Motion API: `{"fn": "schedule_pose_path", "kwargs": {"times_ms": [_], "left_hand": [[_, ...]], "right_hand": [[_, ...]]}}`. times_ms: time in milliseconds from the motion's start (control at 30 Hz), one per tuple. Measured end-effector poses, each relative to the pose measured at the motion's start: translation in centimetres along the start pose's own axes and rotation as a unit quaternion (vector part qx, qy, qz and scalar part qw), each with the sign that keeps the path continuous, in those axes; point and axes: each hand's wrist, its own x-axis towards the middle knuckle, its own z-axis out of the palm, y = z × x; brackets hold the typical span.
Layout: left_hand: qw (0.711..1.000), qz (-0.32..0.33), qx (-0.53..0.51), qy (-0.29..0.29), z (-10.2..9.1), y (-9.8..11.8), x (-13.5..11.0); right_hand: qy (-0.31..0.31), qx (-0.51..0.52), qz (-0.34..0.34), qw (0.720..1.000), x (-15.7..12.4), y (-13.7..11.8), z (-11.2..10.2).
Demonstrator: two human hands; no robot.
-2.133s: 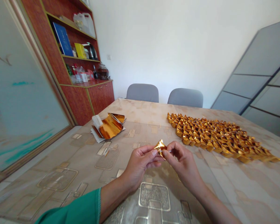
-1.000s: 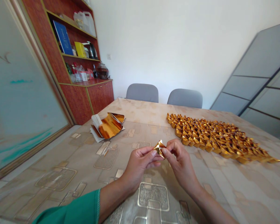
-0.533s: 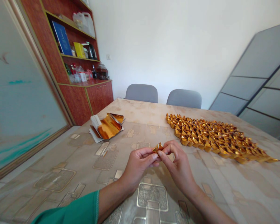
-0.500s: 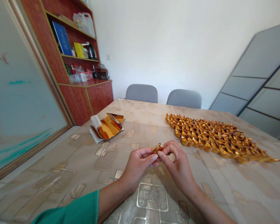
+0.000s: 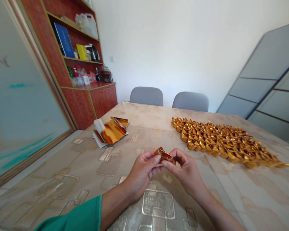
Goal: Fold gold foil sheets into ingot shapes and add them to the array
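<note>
Centrally, a folded gold foil piece is held pinched between left hand and right hand, near rows of foil ingots.

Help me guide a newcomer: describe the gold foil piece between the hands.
On the long patterned table, find the left hand and right hand at the near side. The small folded gold foil piece is pinched between them. Unlike the rows of gold pieces lying to its right and the foil sheets to its left, it alone is held up off the table.
</note>
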Motion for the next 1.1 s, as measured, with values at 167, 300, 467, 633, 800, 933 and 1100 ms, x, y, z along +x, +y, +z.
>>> {"fn": "schedule_pose_path", "kwargs": {"times_ms": [167,300,467,633,800,933,1100], "left_hand": [[0.999,-0.004,0.047,-0.016,-0.4,0.0,0.2],[0.999,-0.004,0.04,-0.019,-0.3,-0.1,0.3],[0.999,-0.016,-0.038,0.018,0.0,0.1,0.4],[0.998,-0.035,-0.042,0.017,-0.1,0.3,0.4],[0.999,-0.03,-0.031,0.015,0.0,0.0,0.4],[0.999,-0.024,-0.028,0.03,0.1,0.0,0.4],[1.0,0.002,0.023,0.021,0.1,0.2,0.2]], "right_hand": [[0.032,-0.01,0.008,0.999,-0.2,-0.1,0.2],[0.024,0.011,0.021,0.999,-0.1,0.3,0.0],[-0.053,0.037,0.009,0.998,0.1,0.3,-0.4],[-0.036,-0.046,-0.039,0.998,0.1,-0.4,-0.2],[0.014,-0.082,-0.059,0.995,-0.2,-0.5,0.3],[-0.003,-0.061,-0.041,0.997,-0.2,-0.2,0.3],[-0.039,-0.062,-0.063,0.995,-0.1,0.0,0.1]]}}
